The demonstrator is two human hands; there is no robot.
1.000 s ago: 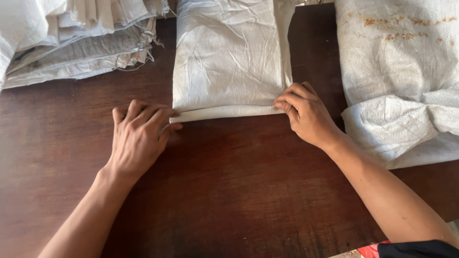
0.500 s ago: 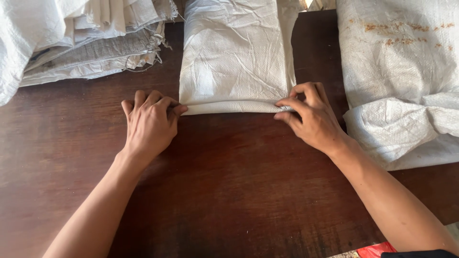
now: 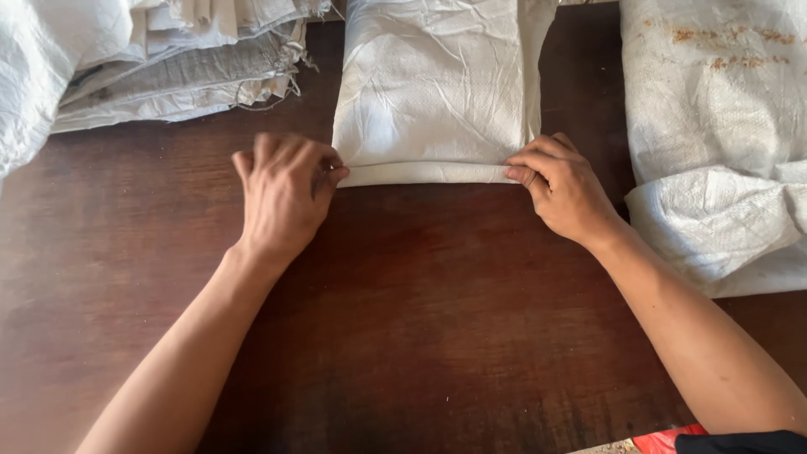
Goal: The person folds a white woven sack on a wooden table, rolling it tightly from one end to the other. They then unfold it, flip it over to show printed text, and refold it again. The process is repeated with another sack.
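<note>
A white woven sack (image 3: 433,84) lies flat on the dark wooden table (image 3: 420,319), its near end rolled into a narrow fold (image 3: 429,173). My left hand (image 3: 282,197) pinches the left end of that fold with curled fingers. My right hand (image 3: 563,189) grips the right end the same way. Both forearms reach in from the bottom of the view.
A stack of folded white sacks (image 3: 176,67) sits at the back left, with loose threads hanging off. Another crumpled white sack with rust-coloured stains (image 3: 723,134) lies on the right. A red and black object (image 3: 714,439) shows at the bottom right corner.
Both hands have rolled the sack's near edge a little farther from me, and the fold looks slightly thicker. The left hand has shifted right and up.
</note>
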